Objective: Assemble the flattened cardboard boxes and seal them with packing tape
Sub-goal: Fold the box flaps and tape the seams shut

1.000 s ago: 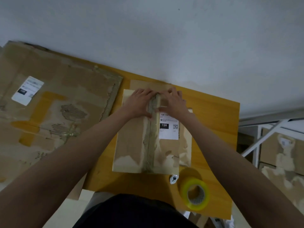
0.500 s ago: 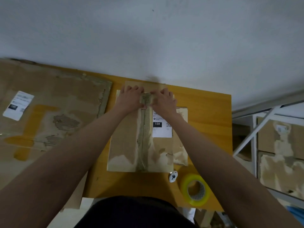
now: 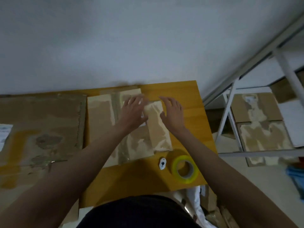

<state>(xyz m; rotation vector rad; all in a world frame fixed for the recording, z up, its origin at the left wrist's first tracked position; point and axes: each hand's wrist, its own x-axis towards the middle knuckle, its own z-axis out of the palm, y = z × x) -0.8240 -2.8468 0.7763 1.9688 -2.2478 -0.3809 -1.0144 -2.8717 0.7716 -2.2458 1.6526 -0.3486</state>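
Observation:
A worn brown cardboard box lies on the yellow table, with a strip of clear tape running along its top seam. My left hand rests flat on the box top, right of the seam, fingers straight. At the box's right edge, my right hand has its fingers spread and its thumb touching the cardboard. A yellow roll of packing tape lies on the table near me, right of the box. The frame is motion-blurred.
A small white cutter lies beside the tape roll. A large flattened cardboard sheet covers the table's left side, against the box. White metal shelving holding taped boxes stands to the right. A white wall rises behind the table.
Both hands left the far end of the taped seam and moved right across the box top. The fingers have spread. The view swung, so the box shows further left.

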